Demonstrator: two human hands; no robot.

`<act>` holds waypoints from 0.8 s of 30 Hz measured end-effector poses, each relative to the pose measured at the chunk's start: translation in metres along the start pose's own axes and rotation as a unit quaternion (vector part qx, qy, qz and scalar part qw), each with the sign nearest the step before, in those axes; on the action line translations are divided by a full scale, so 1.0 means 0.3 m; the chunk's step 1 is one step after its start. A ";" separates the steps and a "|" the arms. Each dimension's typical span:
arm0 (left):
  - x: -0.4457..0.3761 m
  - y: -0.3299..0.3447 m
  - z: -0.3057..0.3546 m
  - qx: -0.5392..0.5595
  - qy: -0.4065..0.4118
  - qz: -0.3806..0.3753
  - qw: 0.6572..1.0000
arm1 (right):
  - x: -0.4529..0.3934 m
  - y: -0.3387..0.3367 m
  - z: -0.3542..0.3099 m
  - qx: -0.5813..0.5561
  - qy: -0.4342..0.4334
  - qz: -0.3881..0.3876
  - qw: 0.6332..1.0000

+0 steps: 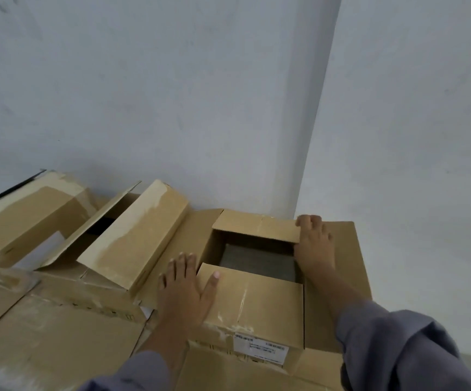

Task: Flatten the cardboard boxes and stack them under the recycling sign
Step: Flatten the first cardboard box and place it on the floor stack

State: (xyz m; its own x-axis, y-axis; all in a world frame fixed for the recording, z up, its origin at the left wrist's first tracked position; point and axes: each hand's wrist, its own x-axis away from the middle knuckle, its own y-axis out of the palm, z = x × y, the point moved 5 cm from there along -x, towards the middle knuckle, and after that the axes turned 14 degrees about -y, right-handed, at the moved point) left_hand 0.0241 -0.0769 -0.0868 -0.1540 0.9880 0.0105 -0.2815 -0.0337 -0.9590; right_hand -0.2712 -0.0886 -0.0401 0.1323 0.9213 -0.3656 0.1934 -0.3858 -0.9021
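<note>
The box [259, 294] sits open at the lower right of the head view, close to the corner where two pale walls [172, 94] meet. Its top is partly open: a near flap [254, 300] lies folded over the opening toward the person, a far flap [256, 225] is folded over the far edge, and a dark gap shows between them. A white label [259, 347] is stuck on the near side.

The left hand [184, 289] lies flat, fingers spread, at the left edge of the near flap; the thumb rests on the flap while the fingers lie on the cardboard just beside it. It presses rather than pinches. The right hand [313, 244] reaches across the box's right side; its fingers curl over the right end of the far flap, and the palm lies along the right flap [341, 266], which is spread outward. Whether those fingers truly clamp the flap cannot be told. Both forearms wear grey sleeves [392, 342].

To the left, two more opened boxes [132, 235] lie tilted against the wall, touching one another, and flat cardboard sheets [45, 334] cover the lower left.
</note>
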 end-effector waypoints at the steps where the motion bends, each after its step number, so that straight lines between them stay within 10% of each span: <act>1: -0.002 -0.001 -0.004 0.003 0.002 0.006 1.000 | -0.043 -0.023 -0.012 -0.001 -0.037 0.011 0.999; 9: 0.003 -0.010 0.021 -0.053 0.053 0.018 0.997 | -0.300 -0.110 0.066 -0.011 -0.035 -0.020 0.999; 17: 0.064 -0.043 0.255 -0.127 0.360 -0.013 0.924 | -0.356 -0.109 0.133 -0.069 -0.005 -0.060 0.996; 24: 0.061 -0.137 0.342 -0.074 0.385 -0.032 0.919 | -0.312 -0.148 0.217 -0.084 0.032 -0.038 0.995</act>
State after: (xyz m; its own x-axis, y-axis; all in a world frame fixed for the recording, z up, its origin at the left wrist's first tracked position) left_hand -0.0642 -0.0729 -0.0182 0.5912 0.8024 -0.0812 -0.1264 -0.0073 -0.9920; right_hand -0.3555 -0.1544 0.0193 0.1719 0.9450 -0.2782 0.3635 -0.3233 -0.8737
